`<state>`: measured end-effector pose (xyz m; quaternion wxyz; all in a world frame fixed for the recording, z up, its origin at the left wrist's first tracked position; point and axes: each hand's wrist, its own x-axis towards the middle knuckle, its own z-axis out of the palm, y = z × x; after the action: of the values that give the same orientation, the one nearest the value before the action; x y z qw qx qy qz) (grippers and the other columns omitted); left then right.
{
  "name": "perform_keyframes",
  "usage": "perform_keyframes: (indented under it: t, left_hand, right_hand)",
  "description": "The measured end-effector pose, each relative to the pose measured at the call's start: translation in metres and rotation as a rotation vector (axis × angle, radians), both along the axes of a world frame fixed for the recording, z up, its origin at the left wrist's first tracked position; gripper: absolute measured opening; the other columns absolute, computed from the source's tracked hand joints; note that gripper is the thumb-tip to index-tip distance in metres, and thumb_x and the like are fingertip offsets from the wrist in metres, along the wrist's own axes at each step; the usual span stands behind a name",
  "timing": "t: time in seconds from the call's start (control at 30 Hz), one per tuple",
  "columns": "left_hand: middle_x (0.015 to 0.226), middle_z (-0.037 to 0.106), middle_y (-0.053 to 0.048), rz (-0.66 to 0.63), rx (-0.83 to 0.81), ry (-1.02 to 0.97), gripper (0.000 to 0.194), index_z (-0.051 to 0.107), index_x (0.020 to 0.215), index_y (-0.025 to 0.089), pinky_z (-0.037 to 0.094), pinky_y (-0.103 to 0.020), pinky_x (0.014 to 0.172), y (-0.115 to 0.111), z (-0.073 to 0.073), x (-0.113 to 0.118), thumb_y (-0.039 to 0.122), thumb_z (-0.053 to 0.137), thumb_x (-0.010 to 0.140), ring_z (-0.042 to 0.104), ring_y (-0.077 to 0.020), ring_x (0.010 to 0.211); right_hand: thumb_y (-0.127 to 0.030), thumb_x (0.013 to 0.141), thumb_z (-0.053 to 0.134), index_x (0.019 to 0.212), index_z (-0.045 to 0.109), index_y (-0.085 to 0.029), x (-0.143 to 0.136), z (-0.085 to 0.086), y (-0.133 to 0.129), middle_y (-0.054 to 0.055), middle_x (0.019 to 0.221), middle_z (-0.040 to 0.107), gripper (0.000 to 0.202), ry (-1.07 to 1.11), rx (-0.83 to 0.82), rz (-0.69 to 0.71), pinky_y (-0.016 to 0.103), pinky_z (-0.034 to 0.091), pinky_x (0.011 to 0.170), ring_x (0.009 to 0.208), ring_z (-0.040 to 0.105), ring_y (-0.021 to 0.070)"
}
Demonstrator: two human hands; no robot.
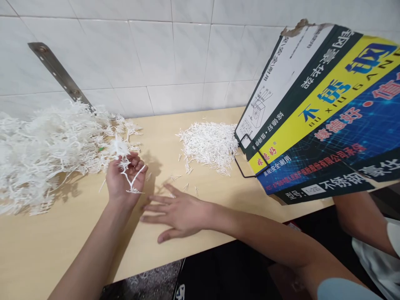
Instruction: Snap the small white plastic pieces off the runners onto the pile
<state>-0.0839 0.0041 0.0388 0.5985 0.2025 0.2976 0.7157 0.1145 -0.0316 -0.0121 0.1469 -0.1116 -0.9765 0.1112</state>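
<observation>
My left hand, palm up with fingers curled, holds a white branching plastic sprue; its thin arms stick out past the fingers. To the right, my right hand is spread flat, palm down, just over or on the table, with nothing seen in it. A big tangled heap of white branched sprues lies left of my left hand. Beyond my right hand is a pile of small white plastic pins, and a few loose pins are scattered nearer to it.
A large printed cardboard box stands tilted at the right, beside a bent black wire frame. Behind the pale wooden table is a tiled wall with a metal bracket. Another person's arm shows at the far right.
</observation>
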Motion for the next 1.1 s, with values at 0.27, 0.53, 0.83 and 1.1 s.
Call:
perform_keyframes:
  t: [0.27, 0.53, 0.83, 1.1]
  left_hand:
    - [0.075, 0.063, 0.001, -0.105, -0.179, 0.055, 0.018, 0.068, 0.087, 0.013, 0.053, -0.015, 0.059, -0.007, -0.018, 0.037, 0.014, 0.082, 0.075, 0.058, -0.0055, 0.061]
    - [0.086, 0.074, -0.005, -0.203, -0.166, 0.374, 0.028, 0.074, 0.085, 0.014, 0.061, -0.026, 0.076, -0.021, -0.025, 0.058, 0.028, 0.092, 0.068, 0.072, -0.0167, 0.08]
    - [0.065, 0.069, -0.006, -0.331, -0.052, 0.718, 0.022, 0.074, 0.078, 0.014, 0.056, -0.03, 0.059, -0.018, -0.036, 0.044, 0.034, 0.084, 0.075, 0.066, -0.0185, 0.058]
    - [0.059, 0.062, -0.004, -0.646, -0.005, 0.316, 0.028, 0.07, 0.075, 0.013, 0.044, -0.025, 0.049, -0.026, -0.025, 0.045, 0.028, 0.09, 0.062, 0.054, -0.0121, 0.047]
  right_hand:
    - [-0.027, 0.104, 0.047, 0.127, 0.066, -0.019, 0.043, 0.012, 0.051, 0.013, 0.134, 0.069, 0.031, 0.424, 0.003, -0.718, 0.061, 0.016, 0.124, 0.136, 0.055, 0.0307]
    - [-0.04, 0.093, 0.069, 0.102, 0.068, -0.022, 0.012, 0.021, 0.025, 0.004, 0.094, 0.076, 0.02, 0.733, -0.623, -0.748, 0.031, 0.055, 0.078, 0.085, 0.071, 0.0181]
    - [-0.008, 0.087, 0.055, 0.075, 0.063, -0.019, 0.032, 0.021, 0.038, -0.001, 0.069, 0.062, 0.018, 0.509, -0.519, -0.607, 0.026, 0.04, 0.064, 0.065, 0.053, 0.0126]
    - [-0.046, 0.083, 0.074, 0.075, 0.061, -0.019, 0.04, 0.015, 0.047, 0.0, 0.067, 0.061, 0.031, 0.655, -1.276, -0.118, 0.026, 0.042, 0.056, 0.058, 0.051, 0.012]
